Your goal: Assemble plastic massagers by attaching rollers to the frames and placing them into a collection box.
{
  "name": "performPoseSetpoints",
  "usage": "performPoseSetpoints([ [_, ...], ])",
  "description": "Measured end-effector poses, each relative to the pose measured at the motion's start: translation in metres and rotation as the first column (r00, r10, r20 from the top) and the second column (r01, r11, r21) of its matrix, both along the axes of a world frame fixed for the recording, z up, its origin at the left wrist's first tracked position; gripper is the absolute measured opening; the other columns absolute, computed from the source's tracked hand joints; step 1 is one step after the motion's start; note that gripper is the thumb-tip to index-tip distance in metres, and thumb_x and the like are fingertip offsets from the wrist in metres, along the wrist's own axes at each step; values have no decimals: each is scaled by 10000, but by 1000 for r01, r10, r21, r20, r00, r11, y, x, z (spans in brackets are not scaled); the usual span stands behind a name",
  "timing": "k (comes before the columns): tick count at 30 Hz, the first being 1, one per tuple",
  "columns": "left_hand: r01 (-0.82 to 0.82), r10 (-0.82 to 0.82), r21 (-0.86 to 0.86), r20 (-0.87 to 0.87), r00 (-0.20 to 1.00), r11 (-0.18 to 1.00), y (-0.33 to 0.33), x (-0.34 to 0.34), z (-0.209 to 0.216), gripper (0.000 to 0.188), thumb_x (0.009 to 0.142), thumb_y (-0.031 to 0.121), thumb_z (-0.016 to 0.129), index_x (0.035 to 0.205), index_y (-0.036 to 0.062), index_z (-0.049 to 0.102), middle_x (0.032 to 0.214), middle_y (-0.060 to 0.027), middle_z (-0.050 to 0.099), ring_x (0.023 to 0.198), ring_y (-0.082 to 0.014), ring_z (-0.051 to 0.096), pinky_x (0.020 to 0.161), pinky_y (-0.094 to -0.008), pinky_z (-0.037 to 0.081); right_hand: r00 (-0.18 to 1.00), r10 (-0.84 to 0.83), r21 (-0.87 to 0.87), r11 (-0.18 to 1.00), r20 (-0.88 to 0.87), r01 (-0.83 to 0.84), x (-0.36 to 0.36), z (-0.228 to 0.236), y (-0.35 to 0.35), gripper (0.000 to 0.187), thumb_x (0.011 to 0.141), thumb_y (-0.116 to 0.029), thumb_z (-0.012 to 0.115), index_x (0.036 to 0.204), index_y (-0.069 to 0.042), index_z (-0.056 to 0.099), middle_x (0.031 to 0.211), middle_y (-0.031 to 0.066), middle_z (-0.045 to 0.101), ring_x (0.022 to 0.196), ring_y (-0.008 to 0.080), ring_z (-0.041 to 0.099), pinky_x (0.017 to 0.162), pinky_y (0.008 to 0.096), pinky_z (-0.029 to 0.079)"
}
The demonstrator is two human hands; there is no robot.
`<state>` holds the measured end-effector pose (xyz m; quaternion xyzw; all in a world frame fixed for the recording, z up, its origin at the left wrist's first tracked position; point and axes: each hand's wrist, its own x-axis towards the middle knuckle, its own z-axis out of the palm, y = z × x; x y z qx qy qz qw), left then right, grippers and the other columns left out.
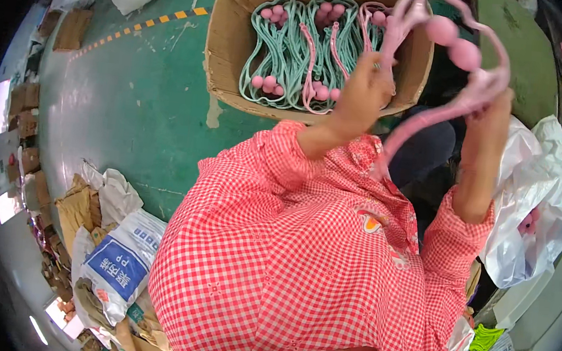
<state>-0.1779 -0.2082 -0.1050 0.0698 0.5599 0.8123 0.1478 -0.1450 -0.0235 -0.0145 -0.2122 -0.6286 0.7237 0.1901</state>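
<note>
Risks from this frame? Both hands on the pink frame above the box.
1. The left hand and right hand grip the pink roller frame only at its lower curves; its ball end sticks out unsupported and might flex or twist loose.
2. The cardboard box already looks packed with teal and pink frames, so another could snag on them.
3. The white plastic bag lies close to the right elbow and may catch it.

Pink curved plastic frame (469, 85) with two pink balls, held aloft above carton
</note>
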Motion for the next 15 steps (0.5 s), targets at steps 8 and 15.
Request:
performPoseSetpoints([
  [8,-606,620,-627,-238,748,490,-205,-169,-259,218,912,152,458,954,-30,571,803,-175,600,699,-300,593,650,-428,466,932,172,236,938,318,-254,92,-30,9,312,976,-222,542,1227,-37,551,1099,38,600,872,96,581,714,214,438],
  [15,-457,566,-374,271,779,807,-204,-252,-289,96,890,117,499,846,79,576,695,-73,549,550,-196,532,456,-341,399,907,-129,296,955,401,5,193,-24,36,208,963,-152,546,1122,-26,592,1018,33,616,793,85,570,673,206,429],
])
